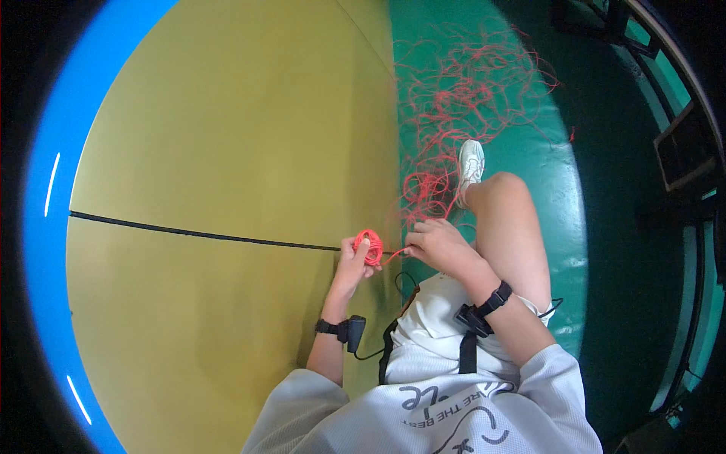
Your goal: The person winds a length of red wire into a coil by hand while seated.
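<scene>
Head view. Person seated beside a yellow surface (212,136), bare forearms forward. The left hand (352,265) is curled closed about a red coil (368,247), thumb laid across it. The right hand (439,244) is drawn in to a pinch, thumb and fingertips together on the red strand (395,255); the exact contact is too small to read.

Governing relation: the strand leaves the coil's lower right side and rises slantwise to the right fingertips, a short span with the hands near each other, not touching. The coil lies left of the right hand, a little lower; its longer axis runs roughly fore and aft. The right hand is nearer the loose tangle (461,91), which lies ahead on the green mat (556,204).

Edges and room: I note open yellow surface left of the coil. On the right, the bent leg (510,219) confines movement, in my judgement, and the shoe (470,160) stands against the tangle's nearer loops.
</scene>
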A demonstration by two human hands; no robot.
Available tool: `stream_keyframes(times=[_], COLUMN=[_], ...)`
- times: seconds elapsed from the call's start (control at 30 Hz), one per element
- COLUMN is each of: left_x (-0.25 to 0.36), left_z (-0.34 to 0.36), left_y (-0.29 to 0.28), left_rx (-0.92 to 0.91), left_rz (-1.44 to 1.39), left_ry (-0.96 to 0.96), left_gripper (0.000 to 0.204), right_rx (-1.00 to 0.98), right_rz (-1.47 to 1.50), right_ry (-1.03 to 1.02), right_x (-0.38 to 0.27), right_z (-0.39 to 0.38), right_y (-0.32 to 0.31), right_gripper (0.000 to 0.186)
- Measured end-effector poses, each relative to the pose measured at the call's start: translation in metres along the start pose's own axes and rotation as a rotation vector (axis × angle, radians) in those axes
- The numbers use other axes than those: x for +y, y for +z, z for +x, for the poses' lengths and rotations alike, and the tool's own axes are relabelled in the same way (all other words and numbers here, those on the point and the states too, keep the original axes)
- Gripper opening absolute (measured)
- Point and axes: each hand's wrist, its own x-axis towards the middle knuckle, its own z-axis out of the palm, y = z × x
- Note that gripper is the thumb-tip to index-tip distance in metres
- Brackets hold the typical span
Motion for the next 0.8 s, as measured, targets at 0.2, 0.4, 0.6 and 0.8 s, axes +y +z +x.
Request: stream_keyframes(times=[0.2, 0.4, 0.6, 0.8], left_x=[0.001, -0.002, 0.004, 0.01], left_z=[-0.002, -0.015, -0.027, -0.041], left_y=[0.03, 0.036, 0.041, 0.042], left_rx=[-0.061, -0.165, -0.277, -0.31], left_rz=[0.25, 0.154, -0.016, -0.127], left_ry=[0.102, 0.128, 0.11, 0.081], left_gripper=[0.04, 0.037, 0.029, 0.036], right_rx=[0.333, 0.409, 0.369, 0.286], right_rz=[0.029, 0.096, 0.174, 0.242], right_ry=[-0.229, -0.242, -0.198, -0.18], right_x=[-0.002, -0.009, -0.009, -0.013], right_z=[0.008, 0.007, 0.006, 0.005], right_y=[-0.014, -0.016, -0.017, -0.02], right_gripper=[0.015, 0.016, 0.016, 0.017])
